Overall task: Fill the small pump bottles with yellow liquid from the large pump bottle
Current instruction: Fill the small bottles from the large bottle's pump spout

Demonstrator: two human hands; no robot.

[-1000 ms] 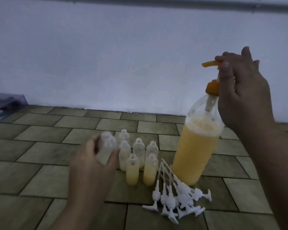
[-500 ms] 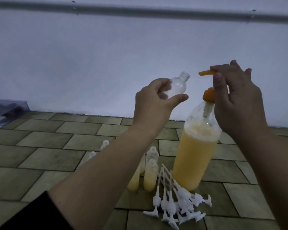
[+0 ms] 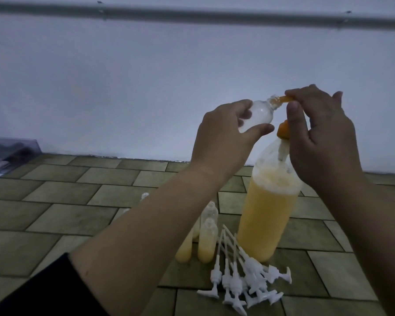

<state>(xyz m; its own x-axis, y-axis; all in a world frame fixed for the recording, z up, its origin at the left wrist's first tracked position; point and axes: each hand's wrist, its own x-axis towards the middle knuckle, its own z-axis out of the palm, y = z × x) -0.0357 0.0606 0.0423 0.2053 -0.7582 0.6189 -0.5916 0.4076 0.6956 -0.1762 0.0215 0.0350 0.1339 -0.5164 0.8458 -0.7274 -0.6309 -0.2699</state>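
The left hand (image 3: 224,137) pinches an empty small clear bottle (image 3: 326,115) between thumb and curled fingers, tilting its open neck up against the orange spout (image 3: 284,99) of the large pump bottle (image 3: 269,215). The right hand (image 3: 322,137) curls its fingers over the pump head, thumb alongside. The large bottle, mostly full of yellow liquid, stands on the tiled floor (image 3: 66,215). Just left of it stand small bottles, two partly filled (image 3: 206,249), and white pump tops (image 3: 242,286) lie heaped in front
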